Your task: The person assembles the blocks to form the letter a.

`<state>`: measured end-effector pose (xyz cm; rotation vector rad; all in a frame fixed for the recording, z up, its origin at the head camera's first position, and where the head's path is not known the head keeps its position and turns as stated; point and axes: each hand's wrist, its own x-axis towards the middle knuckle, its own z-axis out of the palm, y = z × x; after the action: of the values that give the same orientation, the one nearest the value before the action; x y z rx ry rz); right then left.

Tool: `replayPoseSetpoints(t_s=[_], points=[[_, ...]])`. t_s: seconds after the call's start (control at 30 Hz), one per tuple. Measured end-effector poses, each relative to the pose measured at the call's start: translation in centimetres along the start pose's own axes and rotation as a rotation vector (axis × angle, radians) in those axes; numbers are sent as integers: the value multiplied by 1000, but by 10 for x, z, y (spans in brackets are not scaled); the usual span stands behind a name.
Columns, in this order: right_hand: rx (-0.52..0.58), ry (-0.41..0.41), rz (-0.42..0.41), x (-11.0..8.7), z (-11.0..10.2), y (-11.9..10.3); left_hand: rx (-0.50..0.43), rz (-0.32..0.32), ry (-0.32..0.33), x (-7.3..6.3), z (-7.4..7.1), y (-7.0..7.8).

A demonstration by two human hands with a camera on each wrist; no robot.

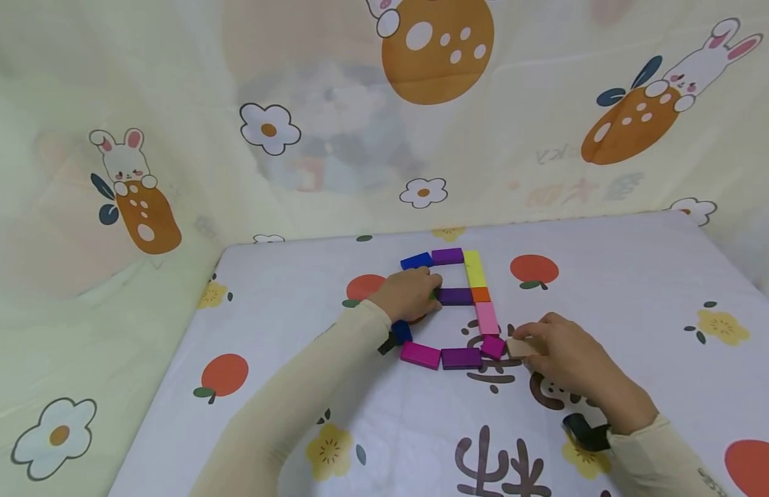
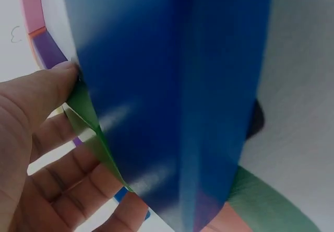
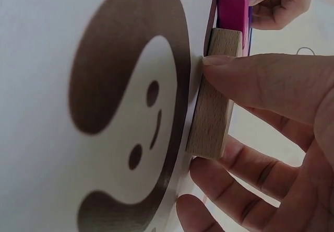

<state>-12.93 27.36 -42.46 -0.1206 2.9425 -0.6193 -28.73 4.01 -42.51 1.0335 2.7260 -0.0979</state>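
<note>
My left hand (image 1: 408, 293) reaches over the left side of a block outline and pinches a green block (image 2: 83, 104) between thumb and fingers. A purple block (image 1: 455, 297) lies just right of those fingers. A dark blue block (image 1: 402, 332) is below that wrist; it fills the middle of the left wrist view. My right hand (image 1: 573, 352) grips a plain wooden block (image 3: 211, 122) with the thumb on one side and fingers on the other. Its far end is right at a magenta block (image 1: 493, 346) in the outline's lower right corner.
Yellow (image 1: 475, 269), orange (image 1: 480, 295) and pink (image 1: 487, 319) blocks form the outline's right side. Blue (image 1: 415, 261) and purple (image 1: 446, 256) blocks lie along its top. Another magenta block (image 1: 420, 355) and purple block (image 1: 462, 358) line its bottom. A printed cloth (image 1: 248, 428) covers the table.
</note>
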Motion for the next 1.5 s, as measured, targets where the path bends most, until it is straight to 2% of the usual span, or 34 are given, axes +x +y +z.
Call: replayPoseSetpoints(t_s=[0.47, 0.63, 0.8, 1.03, 1.27, 1.5], points=[[15, -16, -8, 0, -2, 0, -22, 1, 10, 2, 4, -2], [22, -33, -29, 7, -7, -4, -8, 4, 19, 2, 4, -2], [24, -49, 16, 28, -11, -11, -1, -1, 19, 2, 4, -2], [32, -126, 45, 53, -13, -19, -13, -2, 15, 1, 4, -1], [27, -161, 129, 61, -13, -30, 0, -13, 14, 0, 4, -1], [-37, -152, 149, 63, -10, -36, -4, -2, 21, -1, 2, 0]])
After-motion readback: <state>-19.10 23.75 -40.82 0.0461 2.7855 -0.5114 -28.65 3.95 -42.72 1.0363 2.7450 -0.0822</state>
